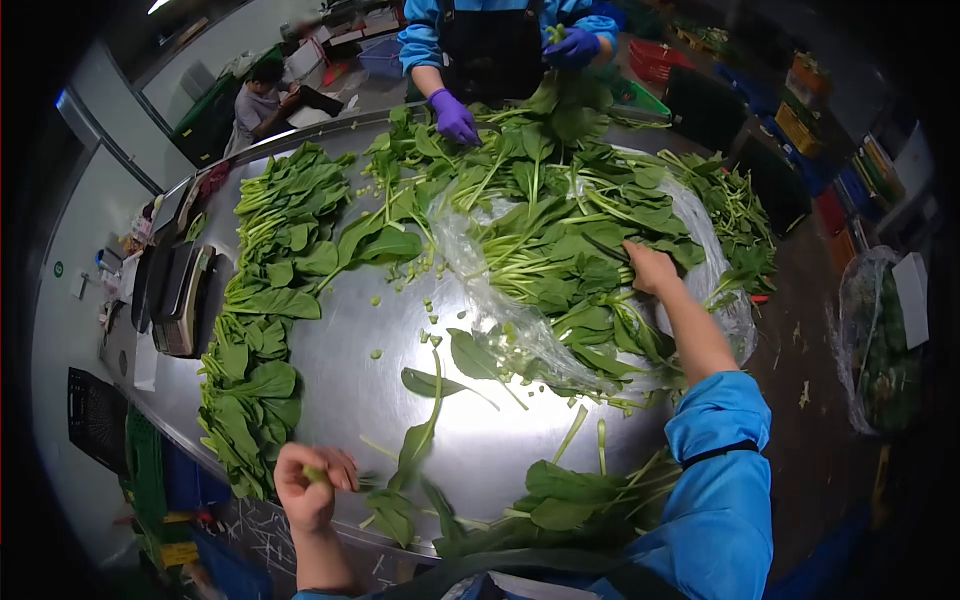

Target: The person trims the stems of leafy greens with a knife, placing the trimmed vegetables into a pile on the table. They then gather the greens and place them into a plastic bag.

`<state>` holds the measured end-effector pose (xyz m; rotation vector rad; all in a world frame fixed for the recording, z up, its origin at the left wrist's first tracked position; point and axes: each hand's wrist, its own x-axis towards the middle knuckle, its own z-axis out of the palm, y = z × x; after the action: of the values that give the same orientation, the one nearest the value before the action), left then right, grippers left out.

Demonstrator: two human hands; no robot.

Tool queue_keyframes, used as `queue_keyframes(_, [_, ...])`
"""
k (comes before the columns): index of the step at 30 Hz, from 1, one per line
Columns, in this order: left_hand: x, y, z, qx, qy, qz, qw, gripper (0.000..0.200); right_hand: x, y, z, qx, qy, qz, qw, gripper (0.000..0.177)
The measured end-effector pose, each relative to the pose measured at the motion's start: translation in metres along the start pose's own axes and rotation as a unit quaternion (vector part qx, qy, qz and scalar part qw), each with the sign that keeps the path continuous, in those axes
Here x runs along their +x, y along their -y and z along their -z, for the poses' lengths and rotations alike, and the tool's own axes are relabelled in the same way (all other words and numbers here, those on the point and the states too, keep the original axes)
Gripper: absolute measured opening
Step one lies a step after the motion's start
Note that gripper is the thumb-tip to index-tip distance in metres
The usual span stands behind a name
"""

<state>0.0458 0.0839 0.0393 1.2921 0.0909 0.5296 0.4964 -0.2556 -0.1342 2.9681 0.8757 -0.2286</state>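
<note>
My right hand (648,268) reaches into a big heap of leafy greens (570,240) lying on clear plastic sheeting (500,330) in the middle of the steel table (350,390); its fingers close around stems in the pile. My left hand (308,485) is near the front edge, closed on a small green stem piece, beside loose leaves (420,440). A trimmed row of greens (265,320) runs along the left side of the table.
Across the table a person in blue sleeves and purple gloves (455,115) handles greens. Weighing scales (180,295) sit at the table's left edge. Coloured crates (800,110) stand at the right, a bagged bundle (880,340) on the floor. Another person sits far back left.
</note>
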Motion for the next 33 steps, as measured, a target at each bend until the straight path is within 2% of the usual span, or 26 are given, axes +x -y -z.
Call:
queue_keyframes(2, [-0.001, 0.012, 0.002, 0.009, -0.084, 0.004, 0.996, 0.031, -0.013, -0.002, 0.013, 0.021, -0.013, -0.016, 1.000, 0.069])
queue_keyframes(3, [-0.003, 0.013, 0.004, 0.008, -0.084, 0.005, 0.996, 0.031, -0.026, -0.003, 0.024, 0.034, -0.016, -0.031, 0.999, 0.067])
queue_keyframes(4, [-0.006, 0.014, 0.009, -0.008, -0.088, 0.042, 0.995, 0.031, -0.041, -0.004, 0.038, 0.045, -0.019, -0.047, 0.998, 0.065])
queue_keyframes(6, [-0.015, 0.017, 0.022, -0.029, -0.090, 0.076, 0.993, 0.030, -0.071, -0.010, 0.067, 0.065, -0.045, -0.037, 0.996, 0.061])
queue_keyframes(8, [-0.024, 0.023, 0.033, 0.111, -0.067, 0.145, 0.981, 0.025, -0.108, -0.006, 0.105, 0.082, -0.070, -0.029, 0.994, 0.057])
queue_keyframes(10, [-0.027, 0.030, 0.017, 0.089, -0.075, 0.202, 0.972, 0.011, -0.146, 0.027, 0.151, 0.214, -0.123, -0.042, 0.968, 0.051])
queue_keyframes(11, [-0.025, 0.033, -0.004, 0.071, -0.059, 0.221, 0.971, 0.009, -0.165, 0.049, 0.167, 0.249, -0.145, -0.014, 0.957, 0.052])
queue_keyframes(13, [-0.020, 0.036, -0.037, 0.158, 0.032, 0.235, 0.959, 0.012, -0.199, 0.097, 0.179, 0.298, -0.167, 0.037, 0.939, 0.055])
queue_keyframes(14, [-0.018, 0.042, -0.051, 0.163, 0.045, 0.191, 0.967, 0.019, -0.214, 0.122, 0.177, 0.313, -0.166, 0.059, 0.933, 0.057])
queue_keyframes(16, [-0.016, 0.045, -0.069, 0.121, 0.070, 0.161, 0.977, 0.029, -0.242, 0.175, 0.168, 0.389, -0.119, 0.045, 0.913, 0.064])
queue_keyframes(17, [-0.012, 0.041, -0.079, 0.158, 0.085, 0.101, 0.979, 0.036, -0.252, 0.200, 0.155, 0.454, -0.102, 0.047, 0.884, 0.067])
queue_keyframes(19, [-0.014, 0.043, -0.084, 0.109, 0.105, 0.121, 0.981, 0.043, -0.272, 0.243, 0.121, 0.550, -0.051, 0.019, 0.833, 0.073])
queue_keyframes(21, [-0.014, 0.054, -0.074, 0.194, 0.107, 0.139, 0.965, 0.032, -0.292, 0.277, 0.108, 0.622, 0.026, -0.027, 0.782, 0.075])
queue_keyframes(22, [-0.014, 0.069, -0.063, 0.248, 0.109, 0.156, 0.950, 0.029, -0.298, 0.284, 0.085, 0.596, -0.036, 0.000, 0.802, 0.075])
queue_keyframes(24, [-0.010, 0.082, -0.032, 0.126, 0.129, 0.278, 0.944, 0.024, -0.309, 0.285, 0.076, 0.520, -0.063, -0.096, 0.846, 0.067])
queue_keyframes(25, [-0.014, 0.082, -0.021, 0.105, 0.114, 0.302, 0.941, 0.025, -0.312, 0.279, 0.056, 0.510, -0.178, -0.033, 0.841, 0.047])
queue_keyframes(26, [-0.015, 0.077, -0.013, 0.107, 0.117, 0.300, 0.941, 0.025, -0.319, 0.270, 0.047, 0.511, -0.182, -0.034, 0.839, 0.047])
queue_keyframes(28, [-0.028, 0.050, -0.013, 0.037, 0.216, 0.325, 0.920, 0.026, -0.345, 0.268, 0.062, 0.512, -0.108, 0.027, 0.852, 0.029])
queue_keyframes(29, [-0.031, 0.039, -0.016, 0.026, 0.277, 0.352, 0.894, 0.029, -0.352, 0.274, 0.076, 0.461, -0.153, 0.062, 0.872, 0.023])
queue_keyframes(30, [-0.036, 0.031, -0.024, 0.024, 0.284, 0.358, 0.889, 0.029, -0.356, 0.278, 0.091, 0.462, -0.153, 0.052, 0.872, 0.023])
queue_keyframes(32, [-0.044, 0.015, -0.040, 0.098, 0.320, 0.238, 0.912, 0.035, -0.360, 0.281, 0.113, 0.382, -0.172, 0.131, 0.899, 0.022])
queue_keyframes(33, [-0.045, 0.008, -0.043, 0.106, 0.324, 0.251, 0.906, 0.039, -0.362, 0.282, 0.117, 0.382, -0.178, 0.131, 0.897, 0.021])
